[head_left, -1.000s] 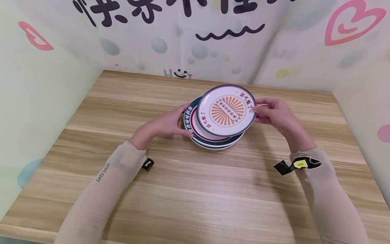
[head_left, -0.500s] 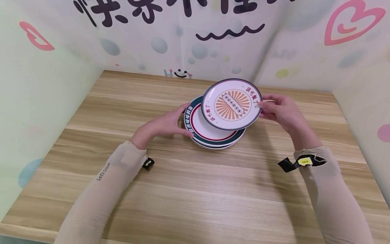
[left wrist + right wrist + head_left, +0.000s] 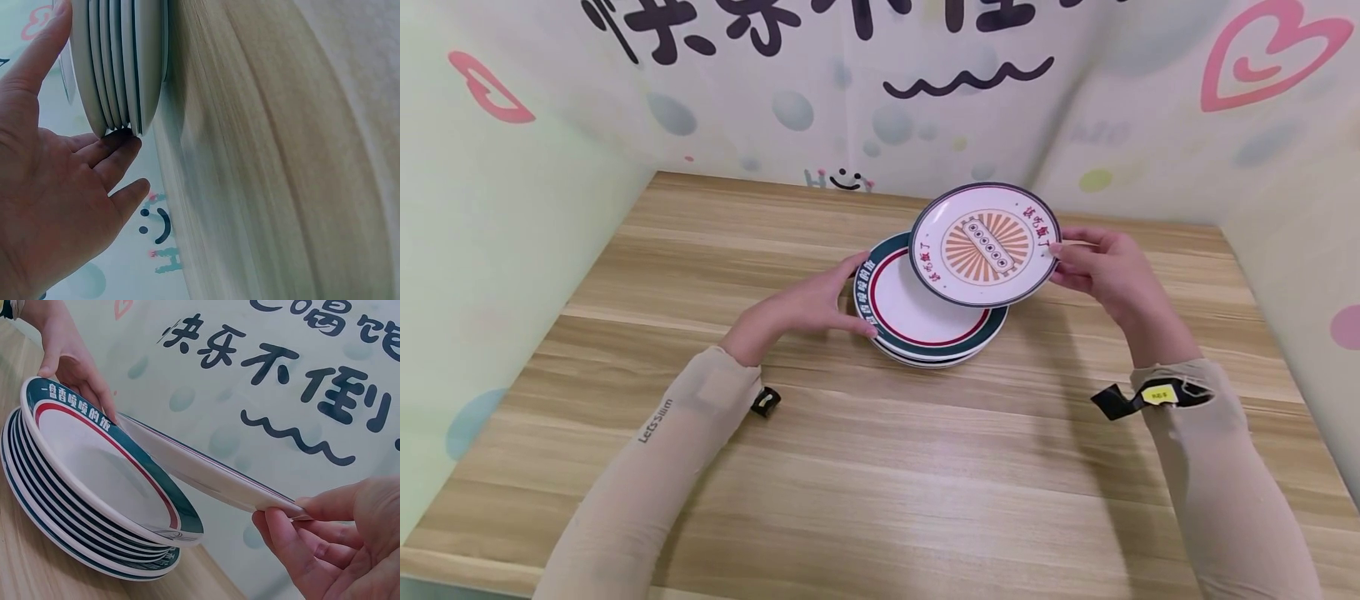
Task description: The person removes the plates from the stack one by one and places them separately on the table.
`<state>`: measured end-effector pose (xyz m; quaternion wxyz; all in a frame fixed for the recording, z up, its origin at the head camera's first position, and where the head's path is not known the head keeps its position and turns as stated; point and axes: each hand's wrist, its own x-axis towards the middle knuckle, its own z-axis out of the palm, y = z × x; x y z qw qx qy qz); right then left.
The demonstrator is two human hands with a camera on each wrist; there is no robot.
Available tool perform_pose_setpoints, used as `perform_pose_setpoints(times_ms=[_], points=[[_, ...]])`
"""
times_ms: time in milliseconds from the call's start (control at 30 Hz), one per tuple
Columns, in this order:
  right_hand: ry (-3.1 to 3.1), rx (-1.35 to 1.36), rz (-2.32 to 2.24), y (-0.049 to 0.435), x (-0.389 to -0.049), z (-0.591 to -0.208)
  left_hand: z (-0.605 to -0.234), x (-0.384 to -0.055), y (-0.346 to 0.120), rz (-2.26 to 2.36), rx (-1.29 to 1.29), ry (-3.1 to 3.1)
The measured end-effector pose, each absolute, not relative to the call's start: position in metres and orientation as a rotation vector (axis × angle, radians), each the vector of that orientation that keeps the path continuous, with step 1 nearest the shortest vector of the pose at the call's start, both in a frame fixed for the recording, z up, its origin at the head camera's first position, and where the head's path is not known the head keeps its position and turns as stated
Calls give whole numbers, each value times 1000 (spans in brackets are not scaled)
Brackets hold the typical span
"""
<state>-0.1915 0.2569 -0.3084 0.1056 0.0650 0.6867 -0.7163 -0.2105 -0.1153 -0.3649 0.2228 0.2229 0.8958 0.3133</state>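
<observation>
In the head view my right hand [image 3: 1108,271] pinches the right rim of a white plate [image 3: 985,246] with an orange sunburst print. Seen from the right wrist, this plate [image 3: 206,469] is lifted at an angle over a stack of plates [image 3: 94,500], thumb above its rim and fingers below. The stack's top plate [image 3: 917,304] has a dark green rim, a red ring and white lettering. My left hand [image 3: 797,304] rests against the stack's left side, thumb and fingers spread along the edge. From the left wrist, the left fingertips [image 3: 125,147] touch the rims of several stacked plates [image 3: 115,69].
The stack stands on a wood-grain table [image 3: 880,467], toward its back. Close behind is a white printed wall [image 3: 737,108] with black lettering. Black straps [image 3: 1157,396] hang at the sleeve cuffs.
My right hand has moved right and away, carrying the sunburst plate farther off the stack, so more of the green-rimmed plate shows. The left hand has stayed in place.
</observation>
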Motion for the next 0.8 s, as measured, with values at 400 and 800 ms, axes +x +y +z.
perform_pose_setpoints(times_ms=[400,800], points=[[2005,247,-2196,266,-193,-311,-366,-212,-115,850,619,2475],[1919,302,-2322,278,-195,-313,-364,-210,-116,873,629,2469]])
